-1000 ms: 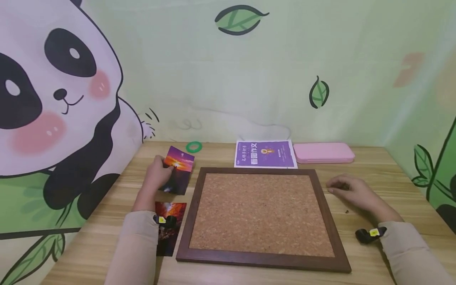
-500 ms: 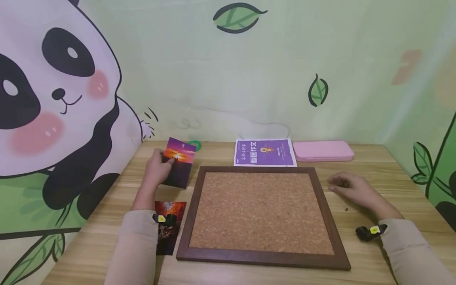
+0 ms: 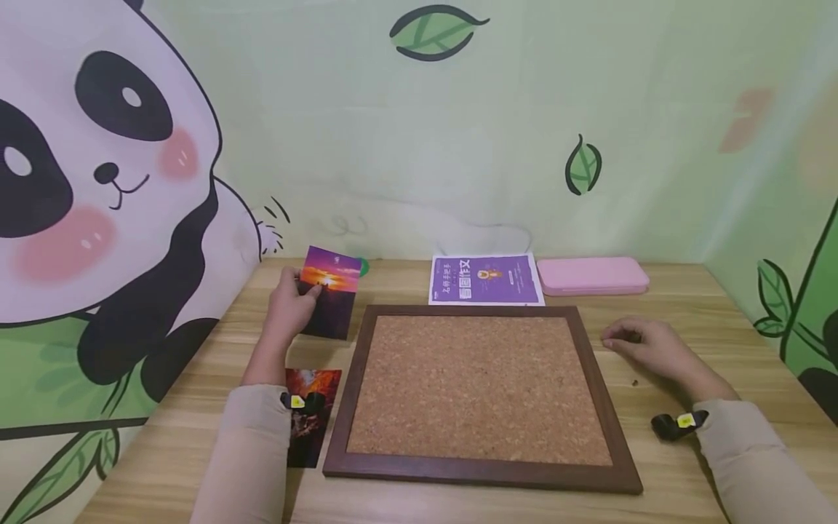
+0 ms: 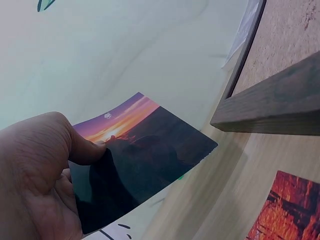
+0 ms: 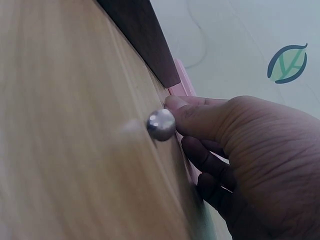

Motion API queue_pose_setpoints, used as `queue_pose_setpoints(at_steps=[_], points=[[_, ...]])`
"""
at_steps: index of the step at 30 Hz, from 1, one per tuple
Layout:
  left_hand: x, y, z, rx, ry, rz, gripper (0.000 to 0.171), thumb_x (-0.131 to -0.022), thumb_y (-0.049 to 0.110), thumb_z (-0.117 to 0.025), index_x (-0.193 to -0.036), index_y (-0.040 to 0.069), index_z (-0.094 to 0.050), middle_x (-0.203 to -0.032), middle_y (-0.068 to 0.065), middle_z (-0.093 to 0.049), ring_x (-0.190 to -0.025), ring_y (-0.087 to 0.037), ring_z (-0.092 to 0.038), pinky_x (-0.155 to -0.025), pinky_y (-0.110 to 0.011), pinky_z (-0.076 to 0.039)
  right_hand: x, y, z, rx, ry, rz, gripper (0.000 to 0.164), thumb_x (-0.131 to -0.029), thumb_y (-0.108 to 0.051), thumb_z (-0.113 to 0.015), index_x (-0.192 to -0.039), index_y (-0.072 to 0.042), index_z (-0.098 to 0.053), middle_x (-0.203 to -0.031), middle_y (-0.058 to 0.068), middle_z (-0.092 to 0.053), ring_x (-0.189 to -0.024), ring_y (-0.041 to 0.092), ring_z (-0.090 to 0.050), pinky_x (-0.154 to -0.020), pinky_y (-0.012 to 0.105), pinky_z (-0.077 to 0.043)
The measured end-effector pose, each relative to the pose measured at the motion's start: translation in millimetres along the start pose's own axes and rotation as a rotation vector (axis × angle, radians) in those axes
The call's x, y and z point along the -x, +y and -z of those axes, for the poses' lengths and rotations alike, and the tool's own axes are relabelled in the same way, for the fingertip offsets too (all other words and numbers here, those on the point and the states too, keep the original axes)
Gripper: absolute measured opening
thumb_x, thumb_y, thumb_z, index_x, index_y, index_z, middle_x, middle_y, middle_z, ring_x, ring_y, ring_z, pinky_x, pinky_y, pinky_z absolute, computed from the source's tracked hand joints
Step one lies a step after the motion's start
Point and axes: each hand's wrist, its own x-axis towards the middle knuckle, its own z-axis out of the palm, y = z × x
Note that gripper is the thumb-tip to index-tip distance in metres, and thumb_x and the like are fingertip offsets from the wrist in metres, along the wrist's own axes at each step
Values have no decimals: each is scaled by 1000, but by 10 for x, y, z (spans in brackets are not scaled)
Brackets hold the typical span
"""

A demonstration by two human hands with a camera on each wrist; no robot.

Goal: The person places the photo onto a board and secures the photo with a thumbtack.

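Note:
My left hand pinches a sunset photo print between thumb and fingers, left of the framed corkboard. In the left wrist view the photo is raised and tilted, its lower part dark. A second photo print, of red-orange autumn foliage, lies on the table partly under the left forearm. My right hand rests by the board's right edge, fingers loosely curled, with nothing visible in it. Close to its thumb in the right wrist view is a small, round, silver ball-like piece.
Behind the board lies a purple-and-white booklet, with a pink case to its right. A green ring is mostly hidden behind the held photo. A panda-printed wall covering borders the wooden table.
My left hand has lifted the sunset photo up and slightly away, so it now overlaps the green ring in the head view. The right hand stays nearly still.

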Motion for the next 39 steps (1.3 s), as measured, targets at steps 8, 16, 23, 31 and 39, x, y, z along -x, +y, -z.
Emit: queue_pose_setpoints(at_steps=[8,16,23,31,39], points=[[18,11,-6,11,-24,-3,39,-101,16,-58,-131,-4,-42,-129,-30,-56,-119,-41,-51,-104,-55,-38,3,4,-1,3,-6,13,13,-98,-19,-68,-105,-10,-75,-104,7,-73,-103,31,-65,-91,53,-48],[8,13,10,3,-26,-11,39,-101,16,-58,-131,-4,-42,-128,-30,-57,-119,-41,-51,-104,-55,-38,-9,-67,56,23,-15,34,10,-96,-15,-70,-102,-9,-75,-99,5,-74,-97,29,-67,-86,49,-51],[25,123,1,100,-132,4,56,-99,9,-60,-144,1,-29,-145,-30,-47,-129,-42,-48,-109,-55,-34,-13,-140,70,56,1,61,9,-92,-11,-73,-100,-6,-75,-95,5,-74,-92,29,-68,-83,51,-53],[197,434,-92,308,-301,-58,92,-93,-7,-61,-159,24,-4,-145,-35,-39,-119,-45,-55,-98,-52,-46,-24,-156,79,84,-21,50,9,-91,-10,-74,-99,-7,-76,-97,8,-74,-96,35,-68,-86,55,-51],[493,535,-359,331,-421,-42,77,-95,-1,-63,-156,16,-18,-144,-31,-41,-116,-45,-58,-94,-52,-50,-19,-189,92,47,-27,34,16,-91,-9,-74,-105,-3,-72,-100,11,-72,-96,34,-67,-87,55,-51]])
